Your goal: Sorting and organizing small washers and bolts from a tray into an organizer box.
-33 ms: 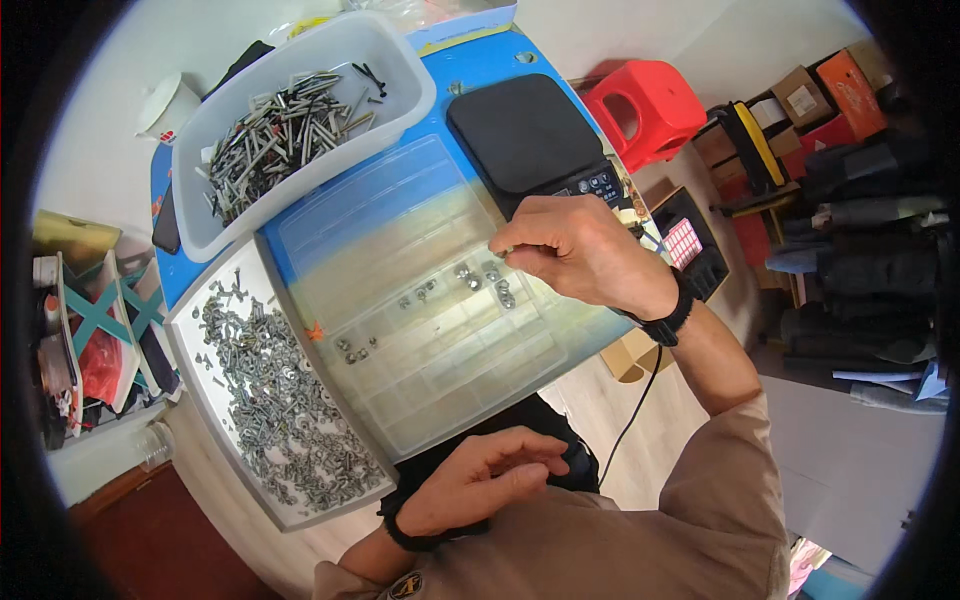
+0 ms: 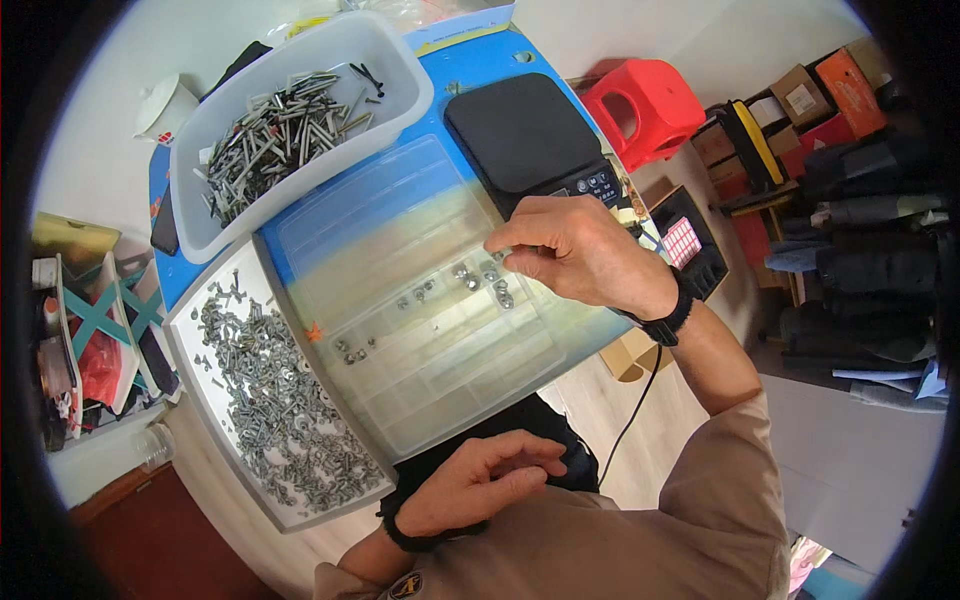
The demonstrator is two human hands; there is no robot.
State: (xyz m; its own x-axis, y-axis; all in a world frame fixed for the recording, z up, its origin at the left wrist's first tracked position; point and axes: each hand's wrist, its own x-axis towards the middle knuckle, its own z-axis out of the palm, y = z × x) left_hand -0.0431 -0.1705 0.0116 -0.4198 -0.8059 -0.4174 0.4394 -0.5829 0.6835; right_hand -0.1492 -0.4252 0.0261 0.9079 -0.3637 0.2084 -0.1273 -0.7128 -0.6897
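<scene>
A clear compartment box lies on the blue table with its lid folded back. Small clusters of metal nuts sit in several of its compartments. Over its far right compartments hovers my right hand, thumb and forefinger in a pinch; whatever small piece is between the tips is too small to name. My left hand rests in front of my body near the box's near edge, fingers loosely stretched and holding nothing. Left of the box stands a white tray of mixed small screws, nuts and washers.
A translucent bin of longer screws and bolts stands at the far left. Beyond my right hand lies a black scale. There is a red stool past the table, a black cable at right, and a white lidded cup at left.
My right hand has shifted very slightly left over the compartments. My left hand stays almost where it was.
</scene>
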